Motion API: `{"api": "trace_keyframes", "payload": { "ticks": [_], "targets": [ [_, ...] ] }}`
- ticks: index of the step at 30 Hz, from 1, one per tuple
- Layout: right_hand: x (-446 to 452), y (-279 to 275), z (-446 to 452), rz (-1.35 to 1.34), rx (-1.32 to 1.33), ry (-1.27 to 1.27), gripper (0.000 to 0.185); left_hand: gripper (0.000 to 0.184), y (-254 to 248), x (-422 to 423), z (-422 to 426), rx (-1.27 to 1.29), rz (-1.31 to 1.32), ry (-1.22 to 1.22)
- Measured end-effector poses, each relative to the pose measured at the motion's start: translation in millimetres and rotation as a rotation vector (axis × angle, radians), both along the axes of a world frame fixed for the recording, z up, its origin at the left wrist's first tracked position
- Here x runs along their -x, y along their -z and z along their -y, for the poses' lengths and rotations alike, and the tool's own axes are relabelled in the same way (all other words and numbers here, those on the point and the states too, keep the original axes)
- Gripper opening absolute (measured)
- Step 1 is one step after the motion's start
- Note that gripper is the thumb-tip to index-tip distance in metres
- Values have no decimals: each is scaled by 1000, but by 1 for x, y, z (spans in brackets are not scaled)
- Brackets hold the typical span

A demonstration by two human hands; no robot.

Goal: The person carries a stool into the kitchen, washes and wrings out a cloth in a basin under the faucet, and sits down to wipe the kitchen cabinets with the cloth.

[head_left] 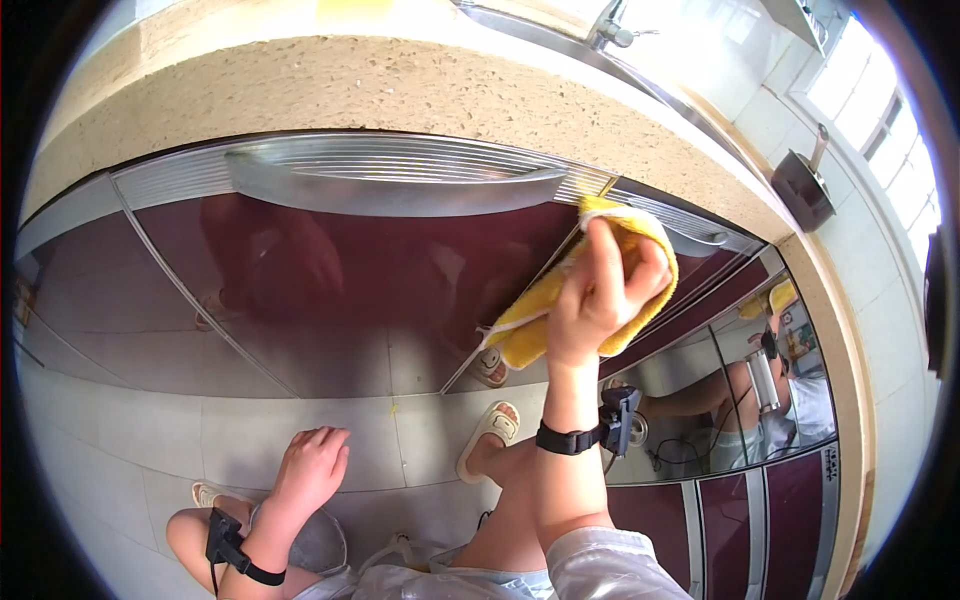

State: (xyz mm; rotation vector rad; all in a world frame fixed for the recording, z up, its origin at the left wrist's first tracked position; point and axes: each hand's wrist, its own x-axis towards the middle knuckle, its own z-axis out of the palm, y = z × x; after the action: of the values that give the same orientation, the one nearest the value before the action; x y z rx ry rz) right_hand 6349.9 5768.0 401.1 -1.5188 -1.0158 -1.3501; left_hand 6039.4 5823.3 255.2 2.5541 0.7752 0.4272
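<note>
My right hand grips a yellow cloth with white edging. The cloth is bunched round my fingers and hangs down to the left. It lies against the cabinet front, just right of a long metal handle and near the ribbed metal strip below the countertop. My left hand is low over my bent leg, back of the hand towards me. Its fingers are loosely bent, with nothing visible in them. Black straps with small devices sit on both wrists.
A speckled stone countertop overhangs the glossy dark red cabinet doors. A faucet and sink are above it. A dark pot stands at the right. A reflective appliance front is beside my right forearm. Tiled floor lies below.
</note>
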Motion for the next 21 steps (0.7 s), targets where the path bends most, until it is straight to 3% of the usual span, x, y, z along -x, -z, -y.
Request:
{"api": "trace_keyframes", "payload": {
  "ticks": [21],
  "targets": [
    [8, -7, -4, -47, 8, -91, 31, 18, 4, 1, 0, -7, -6, 5]
  ]
}}
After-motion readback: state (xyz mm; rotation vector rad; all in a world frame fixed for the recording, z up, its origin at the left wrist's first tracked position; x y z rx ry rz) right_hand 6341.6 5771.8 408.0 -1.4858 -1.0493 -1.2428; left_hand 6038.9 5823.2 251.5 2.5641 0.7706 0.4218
